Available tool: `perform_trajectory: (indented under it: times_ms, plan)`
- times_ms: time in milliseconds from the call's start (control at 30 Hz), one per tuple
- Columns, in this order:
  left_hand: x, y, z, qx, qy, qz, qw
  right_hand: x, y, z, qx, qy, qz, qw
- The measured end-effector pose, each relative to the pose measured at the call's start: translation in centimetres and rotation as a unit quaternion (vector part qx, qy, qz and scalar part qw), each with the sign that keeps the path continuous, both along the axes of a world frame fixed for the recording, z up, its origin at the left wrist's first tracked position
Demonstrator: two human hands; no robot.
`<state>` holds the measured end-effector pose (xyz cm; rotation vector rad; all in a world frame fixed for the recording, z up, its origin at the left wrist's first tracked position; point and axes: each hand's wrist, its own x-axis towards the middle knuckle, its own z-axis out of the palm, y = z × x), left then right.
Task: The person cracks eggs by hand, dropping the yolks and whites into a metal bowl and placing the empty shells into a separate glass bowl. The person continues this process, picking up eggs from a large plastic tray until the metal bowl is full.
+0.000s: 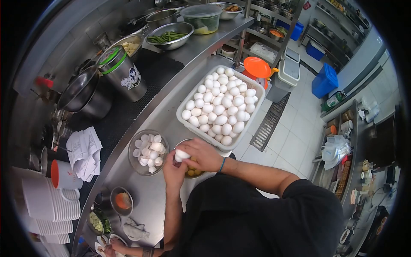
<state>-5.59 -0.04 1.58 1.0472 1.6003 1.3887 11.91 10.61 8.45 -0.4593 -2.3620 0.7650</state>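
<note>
My left hand [173, 172] and my right hand [204, 156] come together around a white egg [183, 154], fingers closed on it. The fingers hide part of the shell. Just beneath them is a metal bowl of cracked eggs with yellow yolks [191, 173], partly covered by my hands. To its left, a bowl [132, 165] holds many empty white eggshells [150, 150]. Beyond my hands stands a large pale plastic crate [183, 118] piled with whole white eggs [220, 103].
Another person's hand [116, 247] works over plates at the bottom left. Near it are a grey cloth [135, 231] and a small bowl with orange contents [122, 200]. Stacked white dishes [51, 201], a mug [66, 174] and a steel container [124, 75] line the raised shelf.
</note>
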Motion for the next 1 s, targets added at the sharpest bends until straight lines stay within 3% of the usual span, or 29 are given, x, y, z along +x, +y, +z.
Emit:
perform_trajectory:
  times_ms: [233, 333, 467, 567, 667, 767, 800, 900, 1000]
  plan:
    - [0.3, -1.5, 0.6, -0.057, 0.004, 0.005, 0.998, -0.4, -0.5, -2.7, -0.098, 0.025, -0.043, 0.994]
    - [0.5, -1.4, 0.8, -0.026, -0.026, 0.015, 0.999, -0.5, -0.6, -1.5, -0.146, 0.034, -0.056, 0.987]
    - [0.5, -1.3, 3.0, -0.068, 0.081, 0.005, 0.994, -0.5, -0.8, 2.8, -0.076, 0.110, -0.060, 0.989]
    - [0.7, -1.0, 3.7, -0.090, 0.083, 0.002, 0.992, -0.6, -1.2, 2.6, -0.038, 0.144, -0.075, 0.986]
    - [0.4, -0.9, 0.5, -0.013, 0.036, 0.010, 0.999, -0.9, -0.7, -2.2, -0.011, 0.014, -0.011, 1.000]
    - [0.5, -1.4, -0.6, -0.014, 0.008, 0.020, 1.000, -0.3, -1.1, -2.5, -0.101, -0.005, -0.025, 0.994]
    - [0.1, -1.6, -0.4, -0.072, 0.019, -0.007, 0.997, -0.4, -1.0, -2.8, -0.105, 0.018, -0.026, 0.994]
    - [0.2, -1.9, 0.5, -0.047, 0.093, 0.026, 0.994, -0.9, -0.5, -3.4, -0.135, 0.029, -0.034, 0.990]
    - [-0.8, -2.2, 0.7, -0.038, 0.048, -0.010, 0.998, -0.5, -0.2, -2.7, -0.327, -0.033, -0.027, 0.944]
